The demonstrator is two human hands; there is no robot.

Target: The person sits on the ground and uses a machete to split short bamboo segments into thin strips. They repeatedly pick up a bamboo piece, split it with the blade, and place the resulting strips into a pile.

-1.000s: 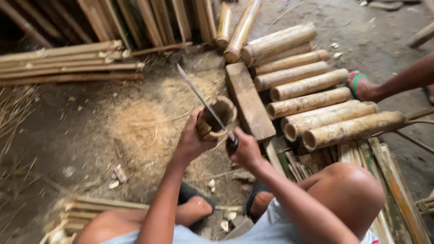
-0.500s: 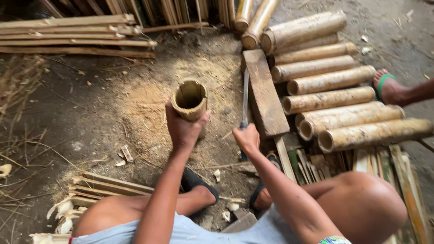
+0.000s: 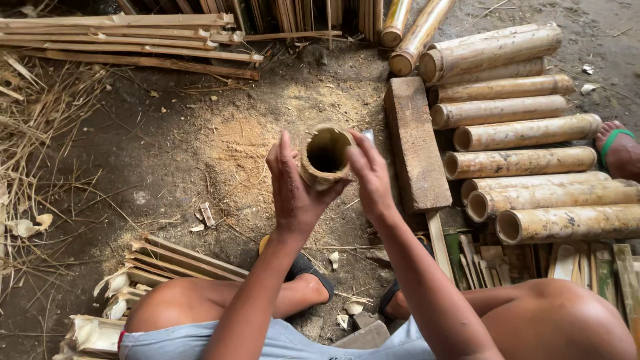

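Two hands are closing around a short bamboo tube (image 3: 326,155), which is standing upright over the dirt floor (image 3: 153,147), its long axis running vertical and its hollow mouth opening straight up toward the head camera. The tube is sitting near the middle of the view, just above a pale patch of sawdust (image 3: 247,133). The left hand (image 3: 293,187) is pressing against the tube's left side, palm cupping the wall and fingers stretched loosely upward rather than curled tight. The right hand (image 3: 370,175) is lying against the tube's right side, fingers extended along the rim; a sliver of pale blade (image 3: 368,135) is peeking out behind those fingers, though whether the hand is gripping it cannot be told. Both hands are grasping the tube between them, neither fully clenched.

Just to the right, a weathered wooden block (image 3: 415,143) is lying flat with its length running away from the person. Beyond it, a row of long bamboo poles (image 3: 527,163) is lying side by side, cut ends facing the block. Another person's foot in a green-strapped sandal (image 3: 619,150) is resting at the right edge. Split bamboo strips (image 3: 127,40) are stretching across the top left, and shorter split pieces (image 3: 173,263) are piling beside the person's left knee (image 3: 170,303). Dry straw (image 3: 33,153) is scattering along the left edge.
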